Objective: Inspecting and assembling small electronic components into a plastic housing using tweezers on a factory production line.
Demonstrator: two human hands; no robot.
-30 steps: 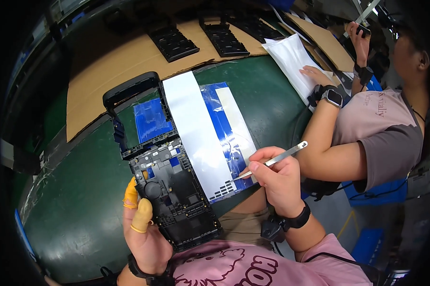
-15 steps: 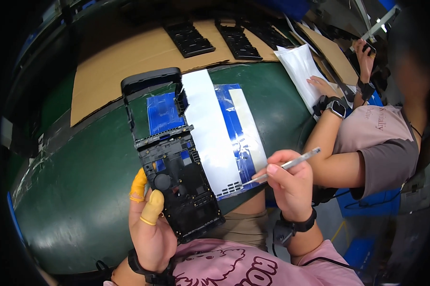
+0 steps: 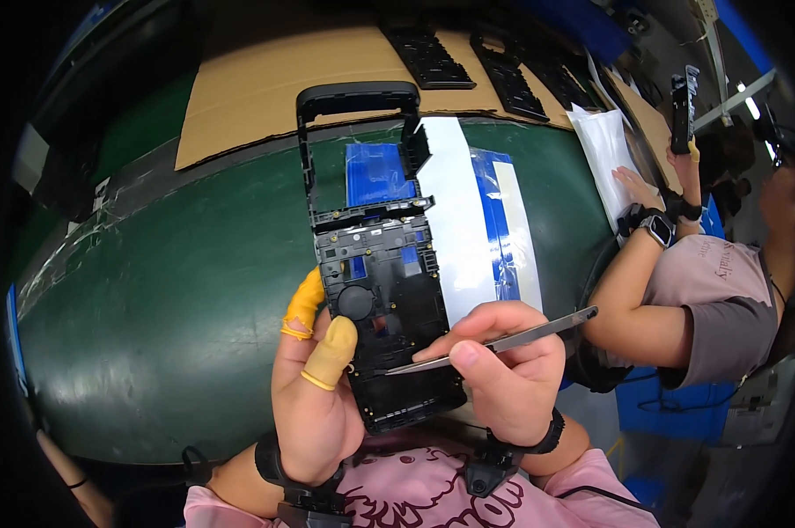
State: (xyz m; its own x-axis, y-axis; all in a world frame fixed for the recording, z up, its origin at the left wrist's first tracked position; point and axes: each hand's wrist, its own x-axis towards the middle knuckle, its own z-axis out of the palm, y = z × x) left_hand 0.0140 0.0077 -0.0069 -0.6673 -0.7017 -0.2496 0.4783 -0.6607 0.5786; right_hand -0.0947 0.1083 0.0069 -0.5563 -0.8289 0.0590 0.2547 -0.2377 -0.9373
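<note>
A black plastic housing [image 3: 397, 308] with an open frame at its far end is held up in front of me. My left hand [image 3: 314, 387], with yellow finger cots on thumb and finger, grips its left edge. Metal tweezers [image 3: 521, 336] are pinched in my right hand [image 3: 512, 378], their tip over the lower part of the housing. Whether the tip carries a small piece is too fine to see. Behind the housing lies a white sheet [image 3: 461, 211] on the green table, partly hidden by the housing and my right hand.
Brown cardboard [image 3: 265, 97] covers the far table [image 3: 169, 334], bearing several black housings [image 3: 428, 57]. Blue film [image 3: 375, 172] and a pale strip [image 3: 516, 229] lie beside the sheet. At right, a co-worker [image 3: 670, 308] rests a hand by white sheets [image 3: 602, 154] and raises a black part [image 3: 682, 110].
The tweezers have moved from small black pieces on the white sheet to over the housing. My view has shifted, and the co-worker's raised hand now shows a black part.
</note>
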